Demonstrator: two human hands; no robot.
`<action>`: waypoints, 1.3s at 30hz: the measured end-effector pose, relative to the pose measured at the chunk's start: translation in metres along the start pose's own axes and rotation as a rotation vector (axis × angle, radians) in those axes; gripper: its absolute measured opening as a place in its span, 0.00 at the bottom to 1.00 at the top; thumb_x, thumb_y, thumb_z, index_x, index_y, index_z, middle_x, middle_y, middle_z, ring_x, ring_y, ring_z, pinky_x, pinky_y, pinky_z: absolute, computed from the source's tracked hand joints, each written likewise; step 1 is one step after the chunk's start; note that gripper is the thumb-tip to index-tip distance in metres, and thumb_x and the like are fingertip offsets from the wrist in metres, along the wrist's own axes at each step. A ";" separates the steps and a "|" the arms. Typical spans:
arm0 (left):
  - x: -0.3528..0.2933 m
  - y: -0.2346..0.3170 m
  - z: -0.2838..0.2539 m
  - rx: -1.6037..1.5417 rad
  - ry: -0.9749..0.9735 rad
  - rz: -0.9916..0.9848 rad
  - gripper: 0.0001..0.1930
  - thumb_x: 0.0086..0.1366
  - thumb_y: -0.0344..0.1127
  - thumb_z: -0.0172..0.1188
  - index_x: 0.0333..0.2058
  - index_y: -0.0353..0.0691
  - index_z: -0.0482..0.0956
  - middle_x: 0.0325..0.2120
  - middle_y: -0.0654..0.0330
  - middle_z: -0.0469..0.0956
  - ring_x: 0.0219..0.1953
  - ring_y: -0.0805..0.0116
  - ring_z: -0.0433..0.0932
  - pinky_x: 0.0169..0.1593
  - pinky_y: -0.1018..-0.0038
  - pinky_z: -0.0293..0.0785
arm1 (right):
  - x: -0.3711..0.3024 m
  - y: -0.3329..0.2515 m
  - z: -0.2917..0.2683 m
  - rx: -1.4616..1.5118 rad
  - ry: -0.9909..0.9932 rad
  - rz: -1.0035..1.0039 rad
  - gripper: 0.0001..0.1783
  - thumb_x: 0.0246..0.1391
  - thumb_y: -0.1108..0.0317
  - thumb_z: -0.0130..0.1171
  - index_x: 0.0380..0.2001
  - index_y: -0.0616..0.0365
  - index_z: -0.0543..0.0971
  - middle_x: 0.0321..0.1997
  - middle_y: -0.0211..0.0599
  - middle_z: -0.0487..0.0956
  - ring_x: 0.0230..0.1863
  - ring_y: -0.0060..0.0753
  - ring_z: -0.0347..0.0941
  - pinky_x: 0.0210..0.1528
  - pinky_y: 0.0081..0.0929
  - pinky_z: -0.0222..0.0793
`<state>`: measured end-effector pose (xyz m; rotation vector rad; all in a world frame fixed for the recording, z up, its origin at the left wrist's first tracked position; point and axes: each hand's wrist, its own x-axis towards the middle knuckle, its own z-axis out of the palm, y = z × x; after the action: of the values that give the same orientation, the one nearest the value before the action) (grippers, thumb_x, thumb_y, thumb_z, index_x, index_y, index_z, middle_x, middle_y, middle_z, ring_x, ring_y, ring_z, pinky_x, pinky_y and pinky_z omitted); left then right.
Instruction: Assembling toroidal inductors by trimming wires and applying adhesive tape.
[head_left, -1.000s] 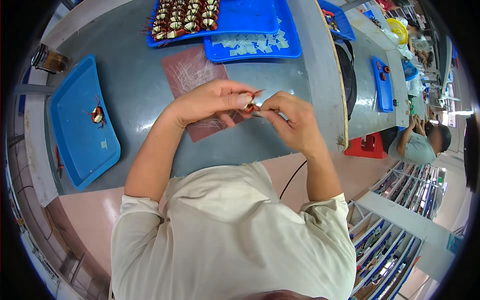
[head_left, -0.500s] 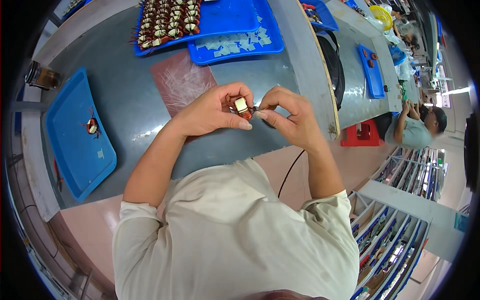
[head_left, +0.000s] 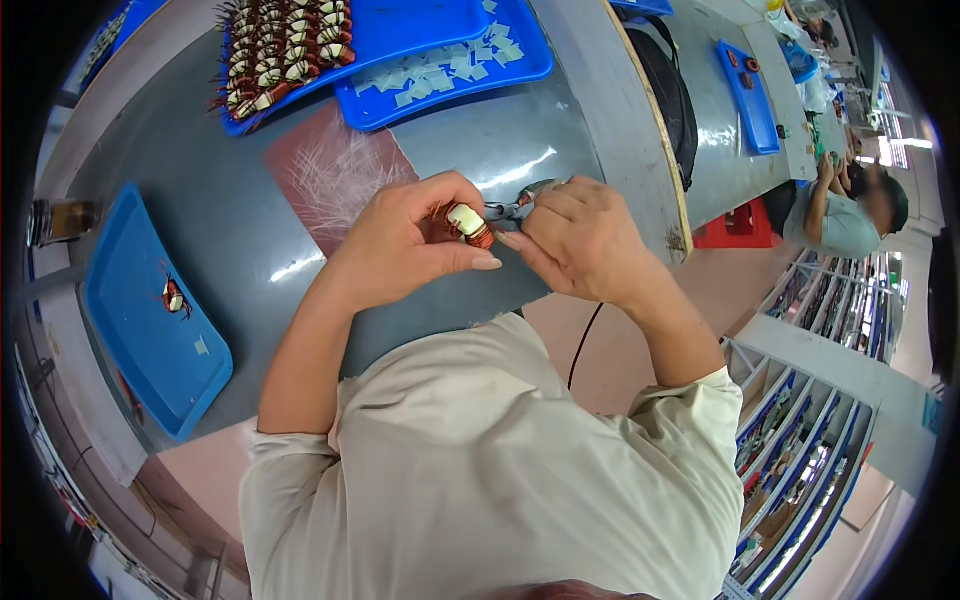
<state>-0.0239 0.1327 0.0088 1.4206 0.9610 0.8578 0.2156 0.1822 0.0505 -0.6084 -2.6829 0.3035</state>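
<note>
My left hand [head_left: 405, 235] is closed around a copper-wound coil [head_left: 463, 222] with a pale yellow patch on its top. Thumb and fingers grip it by the sides over the bench. My right hand [head_left: 588, 240] is wrapped round a pair of pliers [head_left: 522, 206], and their metal jaws point left at the coil's right side. Whether the jaws touch a wire is too small to tell. A similar coil [head_left: 174, 295] lies in the light blue tray [head_left: 140, 350] on the left, near a small pale square.
Rows of finished-looking coils [head_left: 290, 50] fill part of a blue tray [head_left: 400, 40] at the back. Under it, another tray [head_left: 480, 92] holds pale squares. A scratched reddish mat [head_left: 330, 170] lies on the bench. A wooden-edged divider [head_left: 640, 130] stands right; beyond it a person [head_left: 850, 215] sits.
The pliers have come into clear view in my right hand, which has closed round them from a fingertip pinch. My left hand still holds the coil. The whole view has shifted slightly.
</note>
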 end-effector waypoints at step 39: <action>0.009 -0.022 0.002 0.309 0.491 0.425 0.17 0.53 0.20 0.71 0.41 0.41 0.79 0.43 0.54 0.81 0.40 0.60 0.83 0.40 0.70 0.79 | 0.001 -0.014 0.043 1.221 0.390 0.567 0.11 0.67 0.73 0.58 0.45 0.69 0.84 0.36 0.42 0.82 0.32 0.28 0.78 0.35 0.26 0.73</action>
<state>-0.0204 0.1402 -0.0132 1.7555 1.2158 1.4704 0.1917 0.1647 0.0156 -0.8284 -1.4576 1.5823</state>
